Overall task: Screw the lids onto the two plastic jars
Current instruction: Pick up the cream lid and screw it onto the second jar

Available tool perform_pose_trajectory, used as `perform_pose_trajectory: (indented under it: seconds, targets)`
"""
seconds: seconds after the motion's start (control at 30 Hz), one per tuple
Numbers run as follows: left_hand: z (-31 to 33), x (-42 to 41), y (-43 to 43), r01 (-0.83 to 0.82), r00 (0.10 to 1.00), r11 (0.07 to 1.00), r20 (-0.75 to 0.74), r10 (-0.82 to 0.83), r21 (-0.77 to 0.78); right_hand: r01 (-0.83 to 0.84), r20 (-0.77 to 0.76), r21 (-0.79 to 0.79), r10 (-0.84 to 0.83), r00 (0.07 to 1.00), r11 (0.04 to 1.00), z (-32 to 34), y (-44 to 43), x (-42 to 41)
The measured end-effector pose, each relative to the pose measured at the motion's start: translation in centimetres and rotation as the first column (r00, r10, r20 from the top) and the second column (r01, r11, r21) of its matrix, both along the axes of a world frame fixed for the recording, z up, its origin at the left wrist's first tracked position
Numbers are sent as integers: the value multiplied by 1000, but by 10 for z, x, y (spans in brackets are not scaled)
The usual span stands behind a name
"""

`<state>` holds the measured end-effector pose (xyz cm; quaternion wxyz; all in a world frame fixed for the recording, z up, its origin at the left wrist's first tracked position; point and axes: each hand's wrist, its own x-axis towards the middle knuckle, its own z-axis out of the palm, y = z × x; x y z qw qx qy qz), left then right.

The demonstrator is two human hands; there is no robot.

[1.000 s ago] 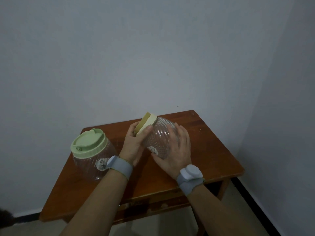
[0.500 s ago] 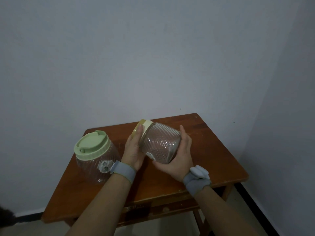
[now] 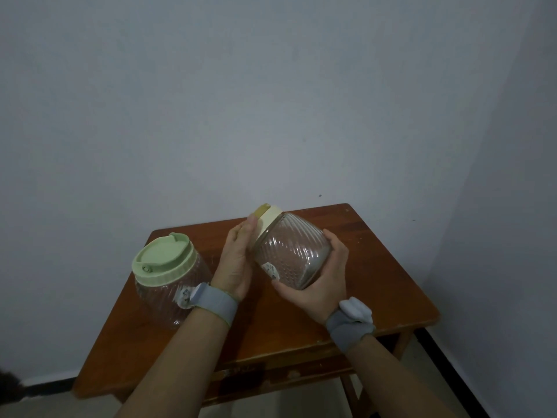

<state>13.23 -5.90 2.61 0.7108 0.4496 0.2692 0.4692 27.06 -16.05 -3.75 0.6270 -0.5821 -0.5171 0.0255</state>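
Note:
A clear ribbed plastic jar (image 3: 289,251) is held tilted above the table, its cream lid (image 3: 269,220) pointing up and to the left. My right hand (image 3: 319,285) cups the jar's base and side from below. My left hand (image 3: 236,260) lies flat against the lid's edge, fingers reaching up along it. A second ribbed jar (image 3: 171,294) stands on the table at the left, with a pale green lid (image 3: 162,257) sitting on its mouth. That jar is untouched.
The small brown wooden table (image 3: 376,282) stands in a corner, with grey walls behind and to the right. Its front edge is close to my forearms. Both wrists carry grey bands.
The jar has been lifted and tipped further onto its side. My right hand slid from the jar's top side to under its base. My left hand stays at the lid.

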Motion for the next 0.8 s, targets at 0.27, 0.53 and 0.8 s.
perform_pose_trajectory:
  seconds: [0.27, 0.53, 0.8]
  targets:
    - [4, 17, -7, -104, 993, 994, 59, 106, -36, 16, 12, 36, -16, 1000, 999, -1, 0, 0]
    - [9, -3, -2, 128, 987, 991, 93, -130, 29, -61, -188, 6, 61, 980, 998, -2, 2, 0]
    - [1, -3, -1, -52, 998, 998, 46, 50, 30, -30, 31, 8, 30, 999, 1000, 2, 1, 0]
